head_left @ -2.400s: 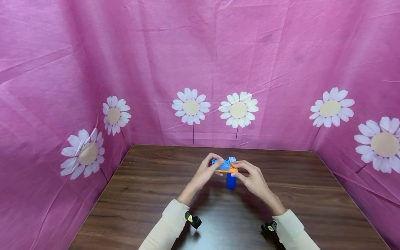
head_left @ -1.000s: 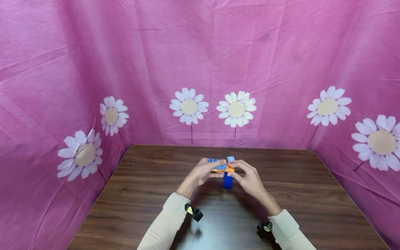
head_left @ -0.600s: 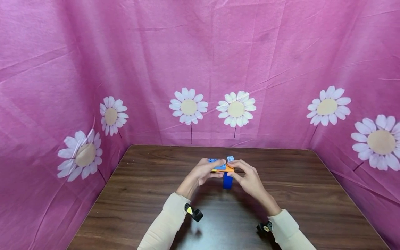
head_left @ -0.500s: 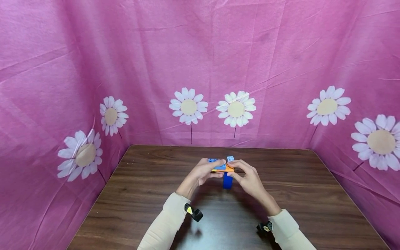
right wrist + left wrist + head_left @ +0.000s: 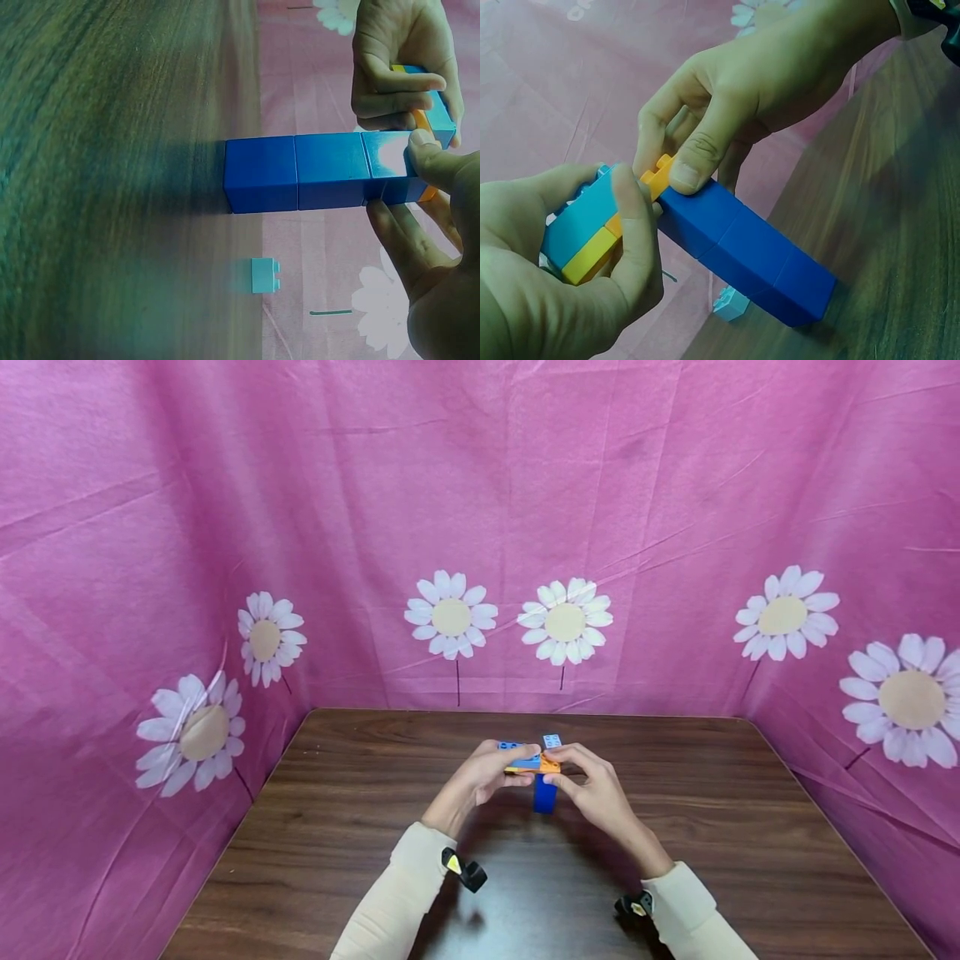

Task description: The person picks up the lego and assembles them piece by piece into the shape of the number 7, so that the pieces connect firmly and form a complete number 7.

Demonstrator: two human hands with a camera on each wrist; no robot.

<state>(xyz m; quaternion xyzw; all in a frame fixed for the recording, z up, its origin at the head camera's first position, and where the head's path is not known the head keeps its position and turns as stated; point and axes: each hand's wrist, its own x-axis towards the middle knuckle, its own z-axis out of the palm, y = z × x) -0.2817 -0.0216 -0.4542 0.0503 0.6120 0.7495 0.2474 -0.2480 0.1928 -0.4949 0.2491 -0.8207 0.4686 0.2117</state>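
Note:
A tower of several dark blue bricks (image 5: 545, 795) stands upright on the table, with an orange brick (image 5: 551, 765) across its top, reaching left. On the orange brick's left part sits a lighter blue brick (image 5: 585, 214), and a yellow brick (image 5: 590, 256) shows below it. My left hand (image 5: 483, 774) grips this blue and yellow end, thumb along the blue brick and fingers underneath. My right hand (image 5: 600, 787) pinches the tower's top, its thumb (image 5: 685, 174) pressing where the orange brick meets the uppermost dark blue one.
A small pale blue brick (image 5: 263, 275) stands on the wooden table (image 5: 360, 793), behind the tower. Pink cloth with white daisies (image 5: 452, 617) hangs around the table's back and sides.
My left thumb now lies flatter along the blue brick than at first, with the fingers further underneath. My right hand keeps its hold on the tower's top. The head view has shifted slightly.

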